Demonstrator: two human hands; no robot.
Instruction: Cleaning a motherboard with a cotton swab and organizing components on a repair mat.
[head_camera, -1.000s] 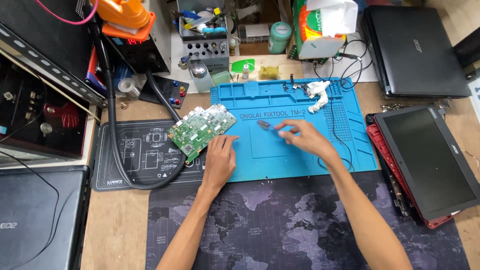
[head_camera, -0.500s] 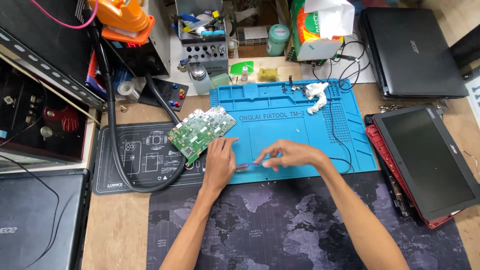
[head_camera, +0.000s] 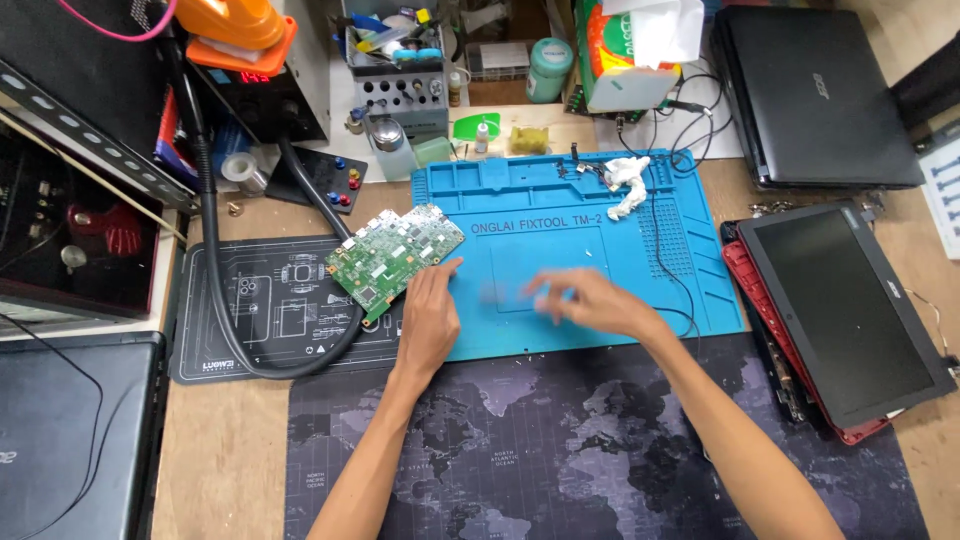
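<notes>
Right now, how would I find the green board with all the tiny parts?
Find the big blue mat mid-desk. At its left edge, beside the left hand, the green circuit board lies tilted, half on the black mat. Nothing else nearby is flat, green and studded with chips.

Left hand (head_camera: 428, 318) flat, fingers extended; right hand (head_camera: 588, 300) blurred, fingers curled

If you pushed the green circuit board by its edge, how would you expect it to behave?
The green circuit board looks thin and flat, so it is probably stiff and light and would slide, not roll. It lies partly on the black mat and the blue mat, whose raised edge may catch it. Its small parts look fragile. The left hand rests beside it.
</notes>
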